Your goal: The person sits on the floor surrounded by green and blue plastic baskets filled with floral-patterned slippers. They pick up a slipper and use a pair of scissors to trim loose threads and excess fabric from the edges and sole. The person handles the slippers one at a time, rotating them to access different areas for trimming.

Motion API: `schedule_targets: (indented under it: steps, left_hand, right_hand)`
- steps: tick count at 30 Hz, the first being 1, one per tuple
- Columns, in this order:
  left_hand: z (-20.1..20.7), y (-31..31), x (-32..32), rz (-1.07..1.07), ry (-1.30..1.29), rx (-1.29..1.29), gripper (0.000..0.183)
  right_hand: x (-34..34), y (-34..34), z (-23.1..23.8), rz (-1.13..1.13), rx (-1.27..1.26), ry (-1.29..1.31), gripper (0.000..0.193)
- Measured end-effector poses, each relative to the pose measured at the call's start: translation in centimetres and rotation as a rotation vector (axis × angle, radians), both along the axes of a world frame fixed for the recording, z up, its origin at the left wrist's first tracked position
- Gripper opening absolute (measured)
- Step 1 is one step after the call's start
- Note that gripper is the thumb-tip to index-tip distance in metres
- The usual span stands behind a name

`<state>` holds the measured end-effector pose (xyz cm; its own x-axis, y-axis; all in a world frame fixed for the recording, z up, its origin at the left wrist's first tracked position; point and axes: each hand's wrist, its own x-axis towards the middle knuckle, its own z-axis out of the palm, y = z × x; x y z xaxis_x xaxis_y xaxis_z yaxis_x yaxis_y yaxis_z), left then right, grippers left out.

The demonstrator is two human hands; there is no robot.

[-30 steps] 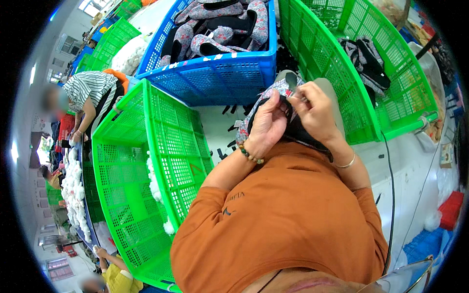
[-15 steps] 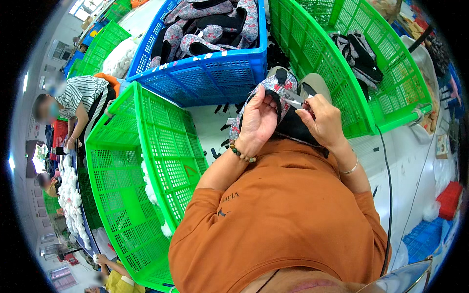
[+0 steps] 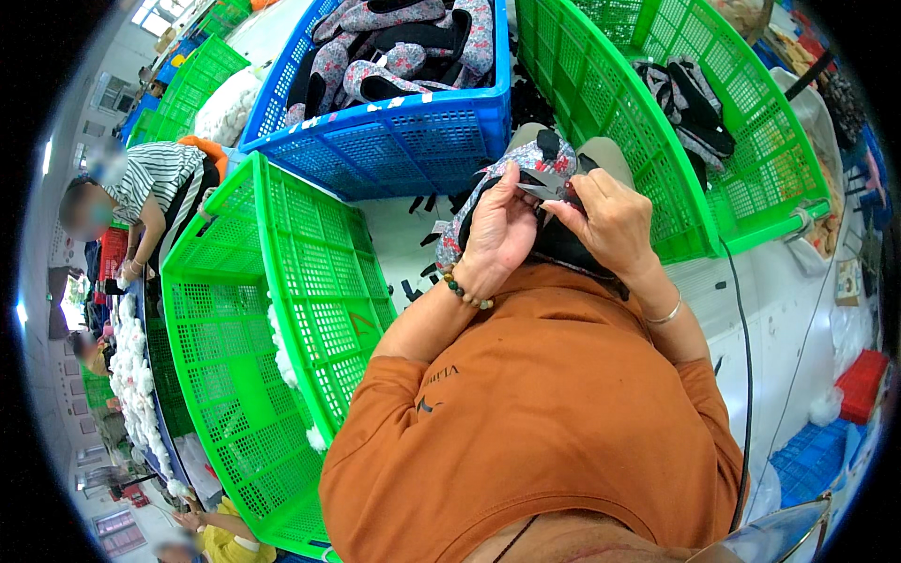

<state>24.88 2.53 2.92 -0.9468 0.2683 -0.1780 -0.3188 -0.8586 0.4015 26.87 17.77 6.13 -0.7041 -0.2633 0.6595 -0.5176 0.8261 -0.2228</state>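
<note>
On my lap lies a floral padded fabric piece, grey with red and blue flowers and black parts. My left hand, palm turned up, grips its edge between thumb and fingers. My right hand is closed around small scissors. Their grey metal blades point left, towards my left thumb, and lie over the fabric piece. The handle is hidden inside my right fingers. I cannot tell whether the blades touch the fabric.
Ahead stands a blue crate full of similar floral pieces. Green crates stand left and right; the right one holds a few dark pieces. A black cable hangs at my right. Other people work beside white stuffing at far left.
My right hand has shifted slightly left and up, bringing the scissors over to my left thumb. My left hand and the fabric piece have moved only a little.
</note>
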Motion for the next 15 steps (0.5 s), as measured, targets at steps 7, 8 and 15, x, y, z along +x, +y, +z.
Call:
schedule_targets:
  steps: [7,8,15]
  left_hand:
    - [-0.3,0.1,-0.3,-0.027,-0.018,0.021,0.024]
    - [-0.6,0.0,-0.4,-0.031,-0.015,0.022,0.026]
    - [-1.3,-0.4,-0.2,-0.03,0.057,0.061,0.036]
  right_hand:
    - [-0.1,0.3,-0.2,-0.047,-0.051,0.006,0.027]
    - [-0.2,0.4,-0.4,-0.068,-0.073,0.014,0.029]
    - [-0.7,0.9,-1.2,-0.029,-0.259,-0.181,0.026]
